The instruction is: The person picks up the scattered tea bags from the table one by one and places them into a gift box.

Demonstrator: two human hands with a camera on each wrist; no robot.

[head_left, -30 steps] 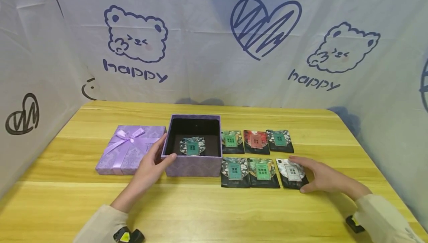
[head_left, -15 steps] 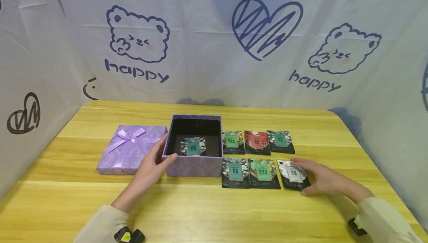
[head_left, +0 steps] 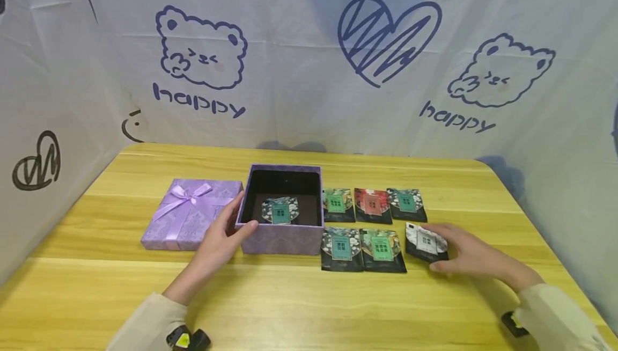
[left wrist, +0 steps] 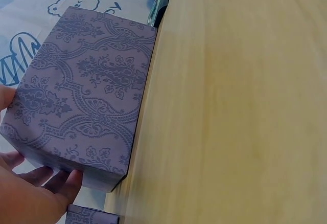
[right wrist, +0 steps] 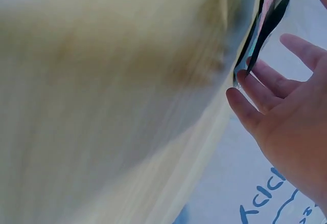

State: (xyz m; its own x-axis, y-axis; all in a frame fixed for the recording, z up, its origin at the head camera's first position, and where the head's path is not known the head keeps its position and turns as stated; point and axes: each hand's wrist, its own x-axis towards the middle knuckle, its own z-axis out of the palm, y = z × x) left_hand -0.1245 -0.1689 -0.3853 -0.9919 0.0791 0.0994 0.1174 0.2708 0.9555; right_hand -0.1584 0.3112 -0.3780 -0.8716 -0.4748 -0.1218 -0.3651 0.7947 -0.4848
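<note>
An open purple patterned box [head_left: 282,239] stands mid-table with one teal sachet [head_left: 280,210] lying inside. My left hand [head_left: 226,233] grips its front left corner, thumb over the rim; the left wrist view shows the box wall [left wrist: 87,91] with my fingers [left wrist: 48,178] against its end. My right hand [head_left: 456,253] pinches a white-fronted sachet [head_left: 426,242] at the right end of the front row and tilts it up off the table. In the right wrist view that sachet [right wrist: 268,17] is edge-on above my fingers [right wrist: 255,101].
The box's lid [head_left: 190,214] with a bow lies left of the box. Green [head_left: 336,204], red [head_left: 372,205] and teal [head_left: 406,203] sachets form a back row; two more [head_left: 341,248] [head_left: 381,248] lie in front. The wooden table [head_left: 309,297] is walled by printed cloth.
The right hand has closed round the white sachet and raised its near edge, turning it slightly. The left hand has stayed on the box corner.
</note>
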